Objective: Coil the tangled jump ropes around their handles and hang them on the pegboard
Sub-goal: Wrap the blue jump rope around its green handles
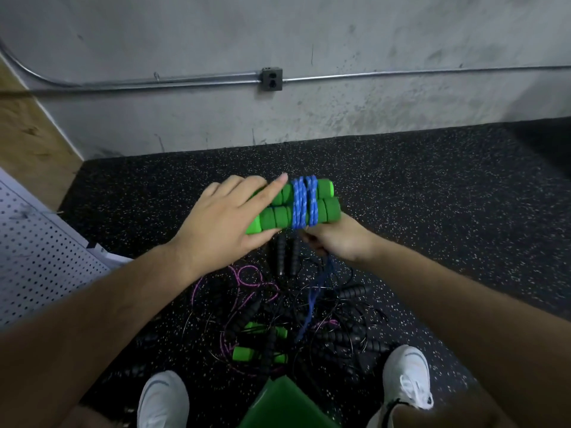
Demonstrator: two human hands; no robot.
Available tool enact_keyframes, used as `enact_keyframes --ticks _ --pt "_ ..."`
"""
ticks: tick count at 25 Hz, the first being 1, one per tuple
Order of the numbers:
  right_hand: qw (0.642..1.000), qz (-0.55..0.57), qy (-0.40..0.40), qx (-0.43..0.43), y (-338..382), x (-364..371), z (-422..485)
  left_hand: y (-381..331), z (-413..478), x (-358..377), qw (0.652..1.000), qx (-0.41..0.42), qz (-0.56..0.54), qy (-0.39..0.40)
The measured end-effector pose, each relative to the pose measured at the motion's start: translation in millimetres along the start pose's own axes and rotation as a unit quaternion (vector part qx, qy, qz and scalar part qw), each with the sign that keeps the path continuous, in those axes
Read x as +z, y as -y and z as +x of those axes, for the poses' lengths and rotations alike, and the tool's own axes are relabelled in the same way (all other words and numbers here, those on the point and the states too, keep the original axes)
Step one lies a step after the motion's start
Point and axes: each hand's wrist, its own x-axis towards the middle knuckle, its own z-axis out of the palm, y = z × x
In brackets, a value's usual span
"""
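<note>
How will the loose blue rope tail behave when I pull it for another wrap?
The blue rope looks braided and floppy: its tail droops below the right hand. Probably light. The green handles look like foam, so wraps likely grip rather than slide.

Matt foam handles [327, 208]; braided rope [301, 200]; speckled rubber floor [448, 196].

Open speckled rubber floor [448, 186] is stretching along its far edge below the concrete wall [340, 35] and across its right side. A tangled jump rope pile [278, 322] is crowding the near middle between two white shoes [163, 400]. A pegboard [34, 248] is blocking the left edge. The left hand [222, 220] and right hand [336, 239] are holding green handles [278, 216] above the middle.
</note>
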Motion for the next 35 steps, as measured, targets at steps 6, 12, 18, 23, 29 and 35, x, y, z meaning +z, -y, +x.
enact_keyframes --ticks 6,12,18,23,29,35 --pt "0.994 -0.110 0.006 -0.007 23.0 47.6 -8.8 17.1 -5.2 8.6 0.994 -0.016 0.095 0.057" --pt "0.944 -0.329 0.023 -0.021 74.4 36.1 -32.5 26.2 -13.6 11.3 0.992 -0.023 0.093 0.085" --pt "0.866 -0.474 -0.058 -0.149 87.7 -16.6 -34.4 5.6 -17.8 8.9 0.993 0.065 0.031 0.095" --pt "0.918 -0.359 -0.062 -0.158 56.0 -55.5 -16.5 -21.8 -13.9 -5.1 0.989 0.089 -0.088 0.080" --pt "0.976 -0.217 -0.014 -0.027 19.8 1.5 -27.3 -23.4 -4.1 -11.6 0.997 -0.031 -0.063 0.032" --pt "0.977 -0.214 -0.003 -0.014 10.3 65.6 -33.5 -0.9 -5.3 10.6 0.993 -0.060 0.066 0.080"
